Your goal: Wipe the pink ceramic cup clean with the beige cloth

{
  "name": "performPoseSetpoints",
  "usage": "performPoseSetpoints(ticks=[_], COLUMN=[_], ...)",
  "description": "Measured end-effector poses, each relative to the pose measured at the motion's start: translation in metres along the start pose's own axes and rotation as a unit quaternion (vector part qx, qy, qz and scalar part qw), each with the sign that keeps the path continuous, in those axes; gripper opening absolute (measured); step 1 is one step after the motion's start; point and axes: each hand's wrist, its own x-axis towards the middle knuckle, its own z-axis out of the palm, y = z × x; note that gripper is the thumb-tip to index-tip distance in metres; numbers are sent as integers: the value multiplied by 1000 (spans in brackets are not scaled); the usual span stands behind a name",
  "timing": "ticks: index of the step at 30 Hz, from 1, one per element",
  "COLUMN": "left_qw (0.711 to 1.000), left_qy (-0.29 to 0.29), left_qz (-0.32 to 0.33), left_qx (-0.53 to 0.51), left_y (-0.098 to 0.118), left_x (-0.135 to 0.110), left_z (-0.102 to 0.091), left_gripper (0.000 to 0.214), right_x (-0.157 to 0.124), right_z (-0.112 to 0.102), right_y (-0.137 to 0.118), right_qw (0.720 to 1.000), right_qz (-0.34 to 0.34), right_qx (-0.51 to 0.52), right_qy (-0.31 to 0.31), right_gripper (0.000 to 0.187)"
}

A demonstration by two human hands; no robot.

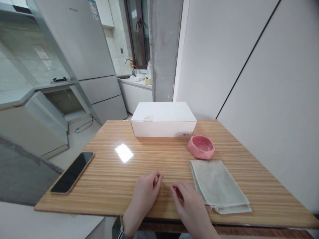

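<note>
My left hand (147, 189) rests at the table's front middle with its fingers curled in and the thumb tip against them. Just right of it, my right hand (188, 200) is curled in the same way, thumb meeting fingertips. No object shows in either hand. A folded grey-green cloth (218, 184) lies flat beside my right hand, nearest to it. Behind the cloth sits a pink angular bowl (201, 147), perhaps an ashtray. A closed white cardboard box (163, 127) stands at the table's far edge. On the left, a smartphone (73, 172) lies with its dark screen up.
The wood-grain table (112, 179) narrows towards its far edge. A white wall (249, 66) runs along the right. Behind stand a grey fridge (77, 43), a concrete pillar (165, 49) and a sink counter with a faucet (131, 63). A cable (84, 126) lies on the floor.
</note>
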Motion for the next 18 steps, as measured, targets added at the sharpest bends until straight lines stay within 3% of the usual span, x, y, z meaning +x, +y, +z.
performPoseSetpoints(ticks=[5,18], left_qw=[997,991], left_qy=[-3,-8], left_qz=[26,29], left_qx=[78,130], left_y=[-12,-9], left_x=[-14,-14], left_z=[7,11], left_gripper=[27,19], right_x=[12,6], right_z=[19,20], right_y=[0,3], right_qw=[997,998], right_qz=[-7,2], right_qx=[-72,-46], right_qy=[-36,-42], right_gripper=[25,22])
